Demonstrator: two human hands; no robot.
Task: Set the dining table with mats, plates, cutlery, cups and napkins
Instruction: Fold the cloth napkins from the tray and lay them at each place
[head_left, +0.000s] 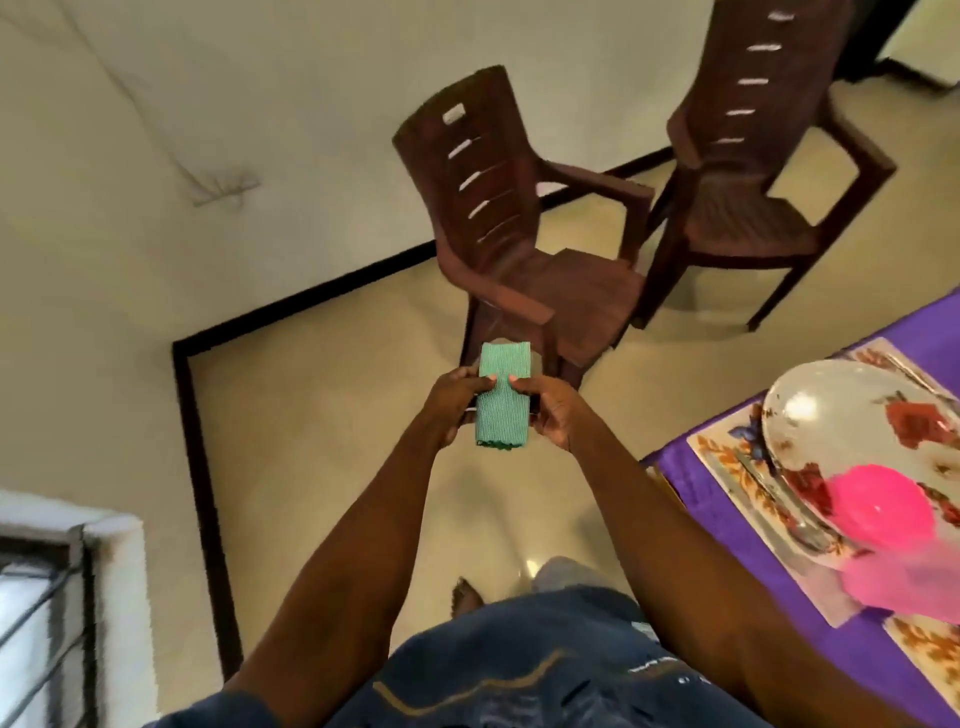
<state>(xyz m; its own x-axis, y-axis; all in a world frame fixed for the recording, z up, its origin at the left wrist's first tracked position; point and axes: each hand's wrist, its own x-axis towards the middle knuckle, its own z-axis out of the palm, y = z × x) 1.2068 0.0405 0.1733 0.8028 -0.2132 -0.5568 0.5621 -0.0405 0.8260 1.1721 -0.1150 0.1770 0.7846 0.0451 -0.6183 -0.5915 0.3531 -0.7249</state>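
Note:
A folded green ribbed napkin (503, 395) is held out in front of me over the floor. My left hand (457, 400) grips its left edge and my right hand (553, 410) grips its right edge, thumbs on top. At the right edge of view lies the table with a purple cloth (727, 525). On it sits a floral mat (727, 457) bearing a clear glass plate (831, 410), cutlery (779, 493) beside the plate, and a pink cup (883, 525) close to the camera, blurred.
Two brown plastic armchairs stand ahead: the nearer chair (519, 228) is just beyond the napkin, the other chair (753, 156) to its right. A cream wall with a dark skirting (208, 467) runs on the left. A second mat's corner (924, 649) shows bottom right.

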